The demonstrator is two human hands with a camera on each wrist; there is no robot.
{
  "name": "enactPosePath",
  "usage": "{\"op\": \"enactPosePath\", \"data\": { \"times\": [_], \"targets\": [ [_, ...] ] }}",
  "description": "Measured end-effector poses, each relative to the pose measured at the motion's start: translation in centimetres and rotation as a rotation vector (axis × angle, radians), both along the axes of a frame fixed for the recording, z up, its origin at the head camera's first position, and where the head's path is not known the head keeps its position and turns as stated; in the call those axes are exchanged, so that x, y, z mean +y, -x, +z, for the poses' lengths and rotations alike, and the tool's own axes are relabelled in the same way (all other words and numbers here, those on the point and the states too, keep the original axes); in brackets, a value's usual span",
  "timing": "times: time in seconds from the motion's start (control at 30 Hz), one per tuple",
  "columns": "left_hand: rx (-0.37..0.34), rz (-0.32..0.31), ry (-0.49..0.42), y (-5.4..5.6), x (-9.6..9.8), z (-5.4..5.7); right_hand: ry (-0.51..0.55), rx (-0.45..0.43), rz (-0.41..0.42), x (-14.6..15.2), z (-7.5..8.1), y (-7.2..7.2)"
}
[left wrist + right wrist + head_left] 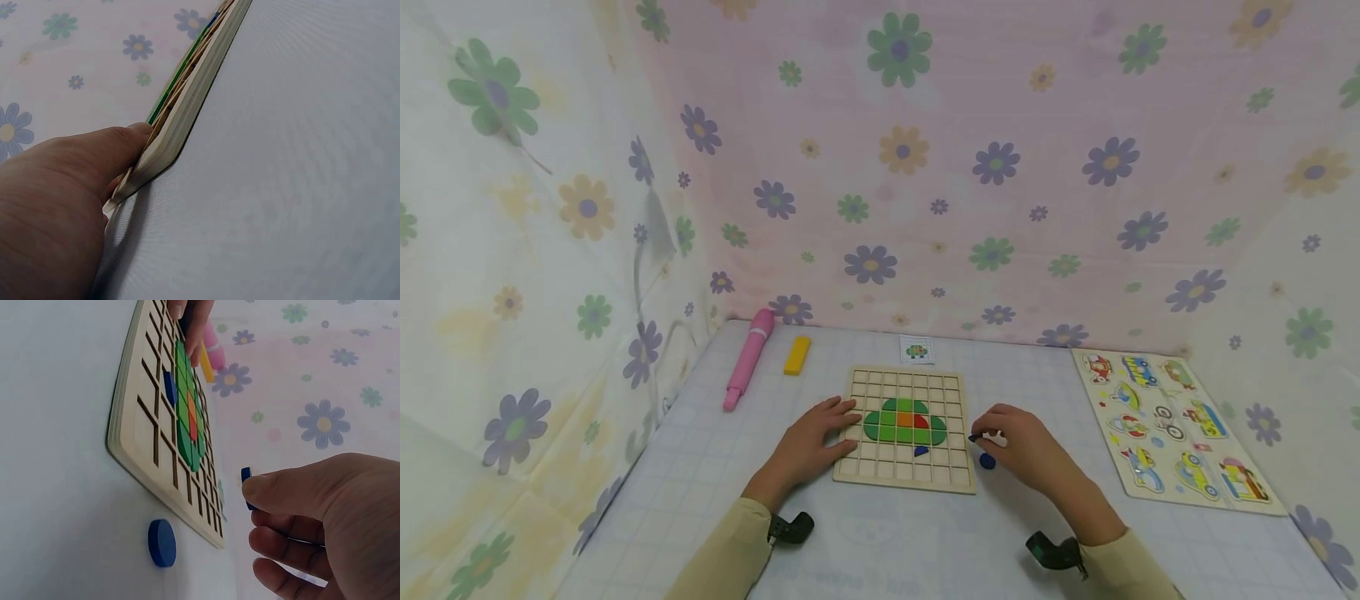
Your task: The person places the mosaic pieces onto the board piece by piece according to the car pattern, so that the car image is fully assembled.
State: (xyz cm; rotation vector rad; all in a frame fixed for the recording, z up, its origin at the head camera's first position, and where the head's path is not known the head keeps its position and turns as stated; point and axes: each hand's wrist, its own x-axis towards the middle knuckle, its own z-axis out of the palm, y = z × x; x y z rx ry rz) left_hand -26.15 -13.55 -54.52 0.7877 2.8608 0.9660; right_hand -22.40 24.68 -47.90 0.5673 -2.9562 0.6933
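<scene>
The wooden grid board [904,475] lies flat on the table, with green, orange and red pieces in its upper middle. A dark blue piece [921,451] sits lower on the grid, under the green ones. My left hand [808,442] rests on the board's left edge, thumb and fingers laid on the rim, as the left wrist view shows with the thumb [125,140]. Just off the right edge, my right hand [1018,442] pinches a small blue piece [247,487] between thumb and index finger. Below that hand, a blue round piece [162,542] lies on the table.
A pattern card [917,349] lies behind the board. To the back left are a pink pen-shaped object [748,360] and a yellow block [797,356]. A picture puzzle board [1176,429] lies at the right. Flowered cloth walls [925,183] surround the table.
</scene>
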Motion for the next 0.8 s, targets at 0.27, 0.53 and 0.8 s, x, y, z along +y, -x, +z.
{"op": "enactPosePath", "data": {
  "times": [0.27, 0.53, 0.8],
  "targets": [
    [0.006, -0.007, -0.003, 0.0, -0.1, 0.0, 0.006, 0.002, 0.018, -1.3, 0.2, -0.1],
    [0.006, -0.008, 0.0, -0.1, 0.0, 0.1, 0.003, 0.016, 0.031, -2.4, -0.1, -0.1],
    [0.002, -0.002, 0.008, 0.0, -0.1, 0.0, 0.024, -0.027, 0.05, -3.9, -0.1, -0.2]
  ]
}}
